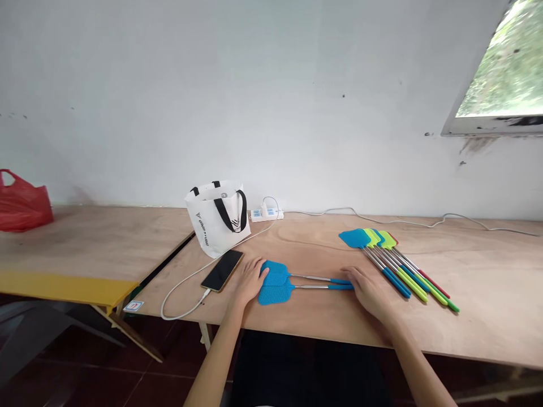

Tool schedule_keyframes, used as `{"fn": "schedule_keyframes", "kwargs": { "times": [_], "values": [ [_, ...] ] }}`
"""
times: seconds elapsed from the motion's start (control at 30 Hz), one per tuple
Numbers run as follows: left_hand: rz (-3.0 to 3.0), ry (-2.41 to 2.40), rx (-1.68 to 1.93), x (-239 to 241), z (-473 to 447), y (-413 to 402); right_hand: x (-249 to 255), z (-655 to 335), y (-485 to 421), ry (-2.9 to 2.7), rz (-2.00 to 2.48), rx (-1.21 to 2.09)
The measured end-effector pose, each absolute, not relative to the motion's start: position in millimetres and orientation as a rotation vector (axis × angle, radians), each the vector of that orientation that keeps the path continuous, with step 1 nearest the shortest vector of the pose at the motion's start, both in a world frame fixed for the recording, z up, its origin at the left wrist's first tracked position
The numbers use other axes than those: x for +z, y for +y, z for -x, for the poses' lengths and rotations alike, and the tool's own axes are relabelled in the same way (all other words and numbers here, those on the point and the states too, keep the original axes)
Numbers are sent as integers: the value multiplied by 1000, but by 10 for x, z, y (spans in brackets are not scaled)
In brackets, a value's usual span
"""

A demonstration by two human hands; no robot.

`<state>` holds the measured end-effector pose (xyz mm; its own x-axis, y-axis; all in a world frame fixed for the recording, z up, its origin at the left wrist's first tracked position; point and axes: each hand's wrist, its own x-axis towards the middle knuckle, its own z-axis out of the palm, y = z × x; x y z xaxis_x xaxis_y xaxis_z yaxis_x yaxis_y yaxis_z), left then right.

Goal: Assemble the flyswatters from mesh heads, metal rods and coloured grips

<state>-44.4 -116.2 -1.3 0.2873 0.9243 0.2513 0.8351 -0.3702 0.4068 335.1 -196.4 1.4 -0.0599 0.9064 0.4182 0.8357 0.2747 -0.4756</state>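
Two blue fly swatters [276,288] lie side by side on the wooden table, their heads overlapping at the left and their metal shafts running right. My left hand [253,280] rests at the left edge of the heads, fingers stretched out and thumb touching the upper head. At the other end, my right hand [368,291] is closed about the ends of the blue handles; part of its fingers is hidden. Farther right, several fly swatters [392,265] in blue, yellow-green, green and red lie fanned in a slanting row.
A black phone [223,270] on a white charging cable [178,287] lies left of my left hand. Behind it stands a white bag [214,226] with black handles, beside a power strip [267,213]. A red plastic bag [23,203] sits on another table, past a gap.
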Motion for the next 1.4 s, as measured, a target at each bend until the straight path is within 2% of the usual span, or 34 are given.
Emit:
{"fn": "schedule_keyframes", "kwargs": {
  "times": [0.57, 0.8, 1.1, 1.4],
  "values": [
    [-2375, 1671, 633, -62, 388, -1154, -58, -3947, -1953, -1921, 1512, 390],
    [-2367, 1693, 641, -68, 392, -1149, -123, -3814, -1872, -1880, 1569, 184],
    [-2396, 1668, 655, -86, 407, -1140, -205, -3777, -1888, -1806, 1672, 81],
    [-2373, 1839, 640, -113, 384, -1148, -260, -3803, -1879, -1838, 1684, 35]
  ]
}}
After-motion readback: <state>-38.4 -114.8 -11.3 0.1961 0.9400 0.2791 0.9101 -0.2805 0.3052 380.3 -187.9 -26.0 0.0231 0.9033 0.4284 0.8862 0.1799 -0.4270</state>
